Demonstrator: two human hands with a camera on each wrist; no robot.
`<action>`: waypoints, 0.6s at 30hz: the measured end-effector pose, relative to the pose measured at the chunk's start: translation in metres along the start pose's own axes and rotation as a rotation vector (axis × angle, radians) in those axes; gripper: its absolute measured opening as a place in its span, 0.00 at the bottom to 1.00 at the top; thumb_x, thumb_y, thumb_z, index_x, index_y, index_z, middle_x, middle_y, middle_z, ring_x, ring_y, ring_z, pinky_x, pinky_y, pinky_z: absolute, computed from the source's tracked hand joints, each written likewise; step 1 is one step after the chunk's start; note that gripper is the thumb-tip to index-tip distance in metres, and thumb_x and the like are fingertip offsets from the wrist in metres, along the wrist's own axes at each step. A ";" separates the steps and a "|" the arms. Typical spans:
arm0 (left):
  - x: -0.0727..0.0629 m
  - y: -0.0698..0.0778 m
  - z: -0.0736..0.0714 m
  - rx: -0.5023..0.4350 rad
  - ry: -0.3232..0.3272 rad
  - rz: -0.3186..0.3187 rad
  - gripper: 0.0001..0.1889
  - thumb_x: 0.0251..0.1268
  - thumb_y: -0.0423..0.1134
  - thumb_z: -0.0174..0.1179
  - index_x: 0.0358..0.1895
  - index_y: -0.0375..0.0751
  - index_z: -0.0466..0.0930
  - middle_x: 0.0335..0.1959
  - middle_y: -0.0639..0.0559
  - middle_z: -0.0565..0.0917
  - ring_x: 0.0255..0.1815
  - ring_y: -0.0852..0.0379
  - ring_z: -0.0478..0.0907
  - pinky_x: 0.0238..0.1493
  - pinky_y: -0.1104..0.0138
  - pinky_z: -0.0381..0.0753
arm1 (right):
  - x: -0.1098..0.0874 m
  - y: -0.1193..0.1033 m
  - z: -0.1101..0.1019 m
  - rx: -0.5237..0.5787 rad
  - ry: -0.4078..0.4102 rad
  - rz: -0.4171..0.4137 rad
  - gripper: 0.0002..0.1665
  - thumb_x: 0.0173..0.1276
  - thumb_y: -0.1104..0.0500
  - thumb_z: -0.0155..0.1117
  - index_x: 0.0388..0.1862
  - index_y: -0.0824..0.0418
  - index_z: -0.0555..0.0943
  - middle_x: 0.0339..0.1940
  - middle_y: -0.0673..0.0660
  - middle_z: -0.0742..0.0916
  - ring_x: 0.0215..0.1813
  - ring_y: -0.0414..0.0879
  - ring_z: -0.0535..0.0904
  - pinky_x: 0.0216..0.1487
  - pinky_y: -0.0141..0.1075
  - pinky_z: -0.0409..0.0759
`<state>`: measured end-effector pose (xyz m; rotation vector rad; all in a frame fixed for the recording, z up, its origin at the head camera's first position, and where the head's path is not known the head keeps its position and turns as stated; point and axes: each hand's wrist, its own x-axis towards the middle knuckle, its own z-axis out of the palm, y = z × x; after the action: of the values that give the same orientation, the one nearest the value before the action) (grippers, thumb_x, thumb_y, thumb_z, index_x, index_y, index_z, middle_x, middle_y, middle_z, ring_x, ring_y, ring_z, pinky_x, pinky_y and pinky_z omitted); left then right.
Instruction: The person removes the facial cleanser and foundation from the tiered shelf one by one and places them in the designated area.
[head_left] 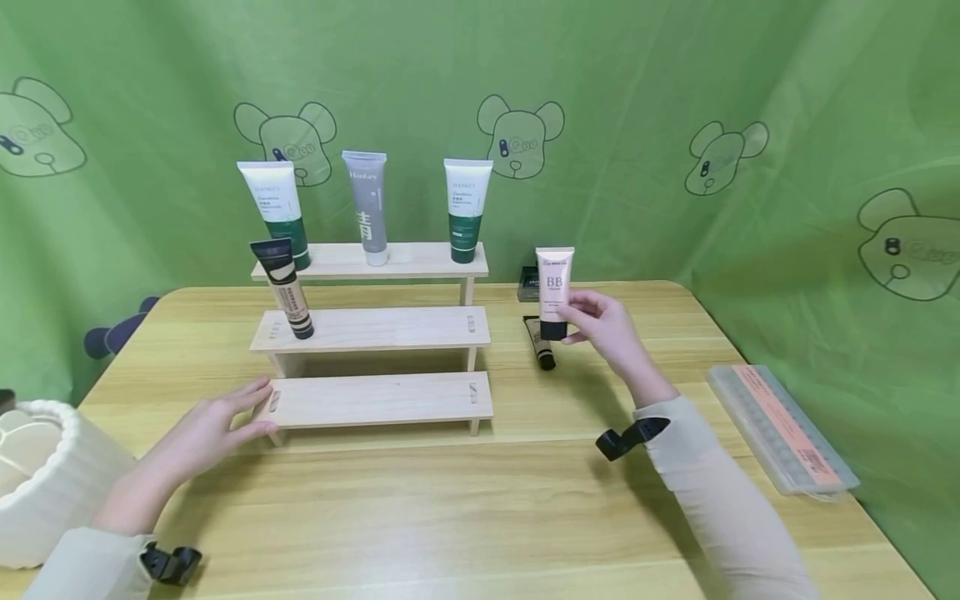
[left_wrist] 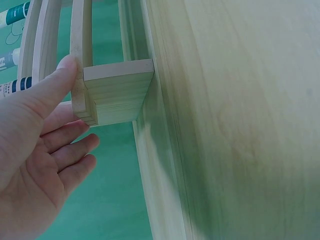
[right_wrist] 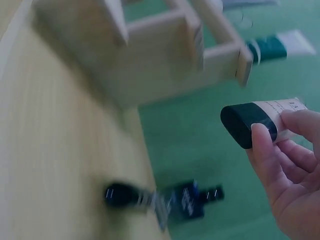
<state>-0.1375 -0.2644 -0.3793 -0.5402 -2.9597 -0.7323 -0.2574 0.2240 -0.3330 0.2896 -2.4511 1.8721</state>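
A three-step wooden display stand (head_left: 378, 400) stands on the table. At the left end of its lowest step, my left hand (head_left: 213, 421) holds the board's corner between thumb and fingers. In my right hand (head_left: 603, 329) I pinch a pale pink BB cream tube (head_left: 553, 283) by its side, upright with its black cap down, right of the stand. The right wrist view shows its dark cap (right_wrist: 245, 122) up close. On the top step are two green-and-white tubes (head_left: 464, 225) with a grey tube (head_left: 367, 208) between them. A black-and-beige tube (head_left: 288, 292) leans on the middle step.
Behind the held tube, a small dark tube (head_left: 542, 346) lies on the table near a black box or bottle (head_left: 528, 287). A clear plastic case (head_left: 780, 429) is at the right edge. At the left stands a white fluted lamp-like object (head_left: 67, 492). A green curtain (head_left: 600, 150) hangs behind.
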 end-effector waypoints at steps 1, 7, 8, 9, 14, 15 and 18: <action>0.000 0.000 0.000 0.000 0.000 0.001 0.32 0.60 0.47 0.61 0.59 0.24 0.66 0.62 0.31 0.64 0.58 0.30 0.64 0.56 0.42 0.63 | 0.000 0.004 -0.004 -0.009 0.011 0.008 0.24 0.66 0.62 0.60 0.54 0.78 0.70 0.42 0.62 0.80 0.36 0.41 0.80 0.33 0.35 0.83; -0.001 0.000 0.000 -0.002 0.008 0.005 0.32 0.60 0.46 0.61 0.59 0.24 0.67 0.62 0.31 0.65 0.58 0.30 0.64 0.56 0.42 0.63 | 0.002 0.025 -0.022 -0.063 0.039 0.082 0.26 0.67 0.60 0.59 0.56 0.78 0.68 0.47 0.69 0.78 0.36 0.43 0.79 0.31 0.34 0.83; -0.002 0.000 0.000 -0.001 0.009 0.006 0.32 0.59 0.46 0.61 0.59 0.24 0.67 0.62 0.31 0.65 0.58 0.30 0.64 0.56 0.42 0.63 | 0.003 0.029 -0.025 -0.079 0.036 0.095 0.27 0.67 0.60 0.58 0.56 0.78 0.68 0.48 0.71 0.77 0.36 0.45 0.80 0.31 0.34 0.83; -0.002 0.000 0.000 -0.002 0.009 0.006 0.32 0.60 0.46 0.61 0.59 0.24 0.67 0.62 0.31 0.65 0.58 0.30 0.64 0.56 0.41 0.63 | 0.003 0.032 -0.027 -0.092 0.034 0.112 0.27 0.67 0.59 0.59 0.57 0.78 0.67 0.48 0.71 0.77 0.36 0.46 0.80 0.31 0.34 0.83; -0.002 0.000 0.000 -0.001 0.006 0.005 0.32 0.60 0.47 0.61 0.59 0.24 0.67 0.62 0.31 0.64 0.58 0.30 0.63 0.57 0.42 0.63 | 0.005 0.049 -0.038 -0.148 0.010 0.200 0.28 0.67 0.58 0.58 0.58 0.77 0.67 0.49 0.72 0.76 0.37 0.49 0.79 0.32 0.35 0.83; -0.002 0.000 0.000 -0.001 0.005 0.003 0.32 0.60 0.47 0.61 0.59 0.24 0.67 0.62 0.31 0.64 0.58 0.30 0.63 0.57 0.42 0.62 | 0.006 0.052 -0.040 -0.154 0.005 0.215 0.28 0.67 0.58 0.58 0.58 0.77 0.67 0.50 0.72 0.76 0.37 0.48 0.79 0.33 0.36 0.83; -0.002 0.000 0.000 0.000 0.004 0.005 0.32 0.60 0.47 0.60 0.59 0.24 0.67 0.63 0.31 0.64 0.58 0.30 0.63 0.57 0.42 0.62 | 0.007 0.061 -0.044 -0.175 -0.007 0.254 0.29 0.67 0.57 0.58 0.59 0.77 0.66 0.50 0.72 0.76 0.36 0.47 0.78 0.33 0.35 0.83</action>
<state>-0.1358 -0.2647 -0.3793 -0.5445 -2.9534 -0.7324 -0.2782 0.2806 -0.3786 -0.0249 -2.7462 1.7208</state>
